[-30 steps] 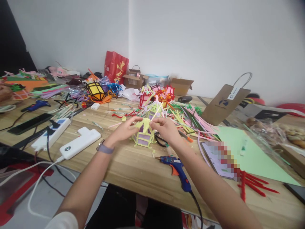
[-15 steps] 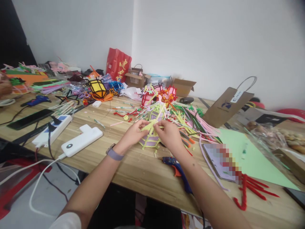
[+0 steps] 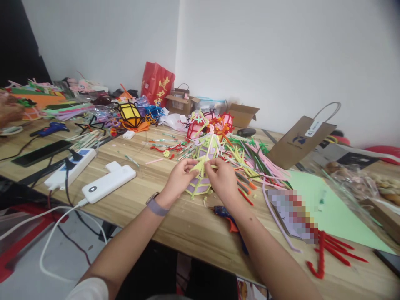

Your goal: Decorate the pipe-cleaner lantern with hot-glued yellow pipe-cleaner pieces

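Note:
At the middle of the table stands a lilac lantern [image 3: 200,186] edged with yellow-green pipe cleaner. Both hands are in front of its upper part. The fingers of my left hand [image 3: 183,177] are pinched on a yellow-green pipe cleaner piece [image 3: 198,167] from the left. From the right, my right hand [image 3: 220,175] grips the same piece between thumb and fingers. Whether this piece is joined to the lantern I cannot tell, as the fingers cover part of it. A blue glue gun [image 3: 225,214] lies by my right forearm, which partly hides it.
A white power bank [image 3: 109,183] and a power strip [image 3: 70,168] with cables lie left. Loose pipe cleaners [image 3: 250,156] and a pixelated phone [image 3: 287,212] on green paper [image 3: 331,212] are right. Finished lanterns [image 3: 129,114] and boxes stand behind. Another person's hand [image 3: 11,110] is far left.
The view has shifted slightly, so the table things sit a little further right. Both hands keep their pinch on the yellow-green piece, with the fingers only slightly moved.

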A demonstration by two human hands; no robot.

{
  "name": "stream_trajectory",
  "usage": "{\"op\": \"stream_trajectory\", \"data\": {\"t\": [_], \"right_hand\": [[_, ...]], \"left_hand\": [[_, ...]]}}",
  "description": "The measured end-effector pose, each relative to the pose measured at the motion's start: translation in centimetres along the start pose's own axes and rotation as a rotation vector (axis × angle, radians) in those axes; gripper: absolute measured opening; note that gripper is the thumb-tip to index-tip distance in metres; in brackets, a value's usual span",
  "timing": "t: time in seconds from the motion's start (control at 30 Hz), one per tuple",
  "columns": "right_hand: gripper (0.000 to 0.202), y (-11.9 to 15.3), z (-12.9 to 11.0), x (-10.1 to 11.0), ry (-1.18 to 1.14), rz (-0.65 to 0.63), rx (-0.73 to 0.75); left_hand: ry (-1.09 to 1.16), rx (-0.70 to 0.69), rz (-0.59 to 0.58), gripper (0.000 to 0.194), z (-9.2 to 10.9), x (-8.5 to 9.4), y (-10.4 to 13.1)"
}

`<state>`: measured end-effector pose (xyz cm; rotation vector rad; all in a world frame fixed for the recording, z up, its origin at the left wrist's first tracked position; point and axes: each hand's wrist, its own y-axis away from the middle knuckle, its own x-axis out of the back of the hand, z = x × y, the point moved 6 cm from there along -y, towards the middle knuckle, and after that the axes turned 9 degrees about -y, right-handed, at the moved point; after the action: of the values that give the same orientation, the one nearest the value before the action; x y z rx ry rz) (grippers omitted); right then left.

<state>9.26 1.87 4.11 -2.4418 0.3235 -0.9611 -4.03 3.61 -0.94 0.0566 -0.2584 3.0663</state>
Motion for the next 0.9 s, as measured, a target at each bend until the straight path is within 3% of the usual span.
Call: {"op": "stream_trajectory", "data": {"t": [0.23,0.5,0.73,0.9], "right_hand": [[0.030,0.4,0.9,0.3,-0.149,0.065,-0.069],[0.023,0.5,0.9,0.4,-0.127,-0.012,-0.072],[0.022,0.6,0.4,-0.1,0.005,-0.111,-0.057],[0.022,0.2,0.2,0.7,-0.014,-0.080,-0.046]], "left_hand": [[-0.090,-0.056,0.024,0.024,0.2,-0.3,0.5],[-0.141,-0.082,0.010,0.025,0.2,-0.3,0.9],[0.013,-0.006,-0.060,0.030,0.1,-0.8,1.0],[0.094,0.040,-0.087,0.029,0.2,-1.0,1.2]]}}
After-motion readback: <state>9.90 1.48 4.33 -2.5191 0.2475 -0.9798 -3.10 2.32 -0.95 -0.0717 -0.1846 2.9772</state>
